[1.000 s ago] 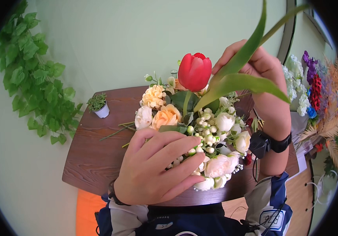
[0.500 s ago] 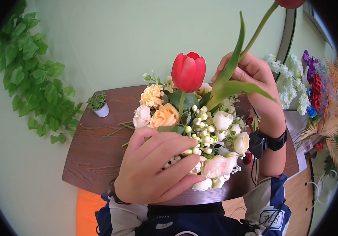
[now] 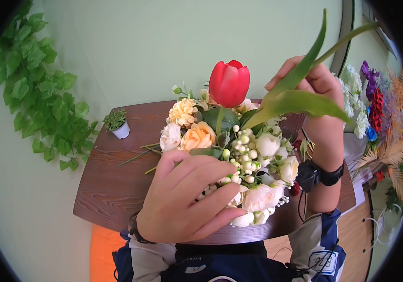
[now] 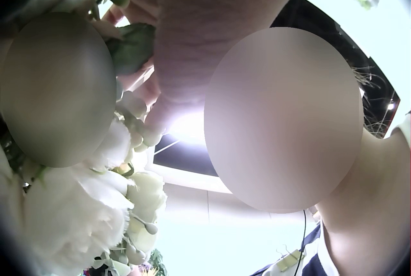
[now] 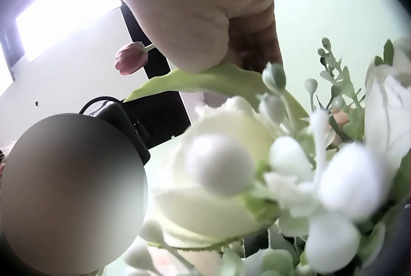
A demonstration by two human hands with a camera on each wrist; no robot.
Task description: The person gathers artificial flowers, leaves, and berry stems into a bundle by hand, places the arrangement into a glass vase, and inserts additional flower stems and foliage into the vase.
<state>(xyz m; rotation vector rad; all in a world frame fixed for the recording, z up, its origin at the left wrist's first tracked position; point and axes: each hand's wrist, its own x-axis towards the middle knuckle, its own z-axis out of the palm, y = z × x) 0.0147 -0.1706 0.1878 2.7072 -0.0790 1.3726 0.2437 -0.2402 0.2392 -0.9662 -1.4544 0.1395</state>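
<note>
My right hand (image 3: 321, 84) pinches a second tulip (image 5: 131, 58) by its stem behind the broad green leaves. In the head view its stem (image 3: 347, 40) slants up to the right, and its lower leaf end reaches into the back right of a flower arrangement (image 3: 257, 197). A red tulip (image 3: 229, 84) stands upright at the arrangement's back. Over the near left side lies my left hand (image 3: 192, 197), its fingers spread loosely on white berries (image 3: 246, 155) and pale blooms. Its palm side shows blurred in the left wrist view; what lies under it is hidden.
The dark wooden table (image 3: 112, 188) carries a small potted plant (image 3: 117, 123) at the back left. Loose green stems (image 3: 140, 155) stick out left of the arrangement. More artificial flowers (image 3: 377, 105) stand at the right, and a leafy vine (image 3: 42, 89) hangs on the left wall.
The held tulip first tipped up and left, then back down to the right, with my right hand moving slightly right. The upright tulip shifted a little. My left hand stayed put.
</note>
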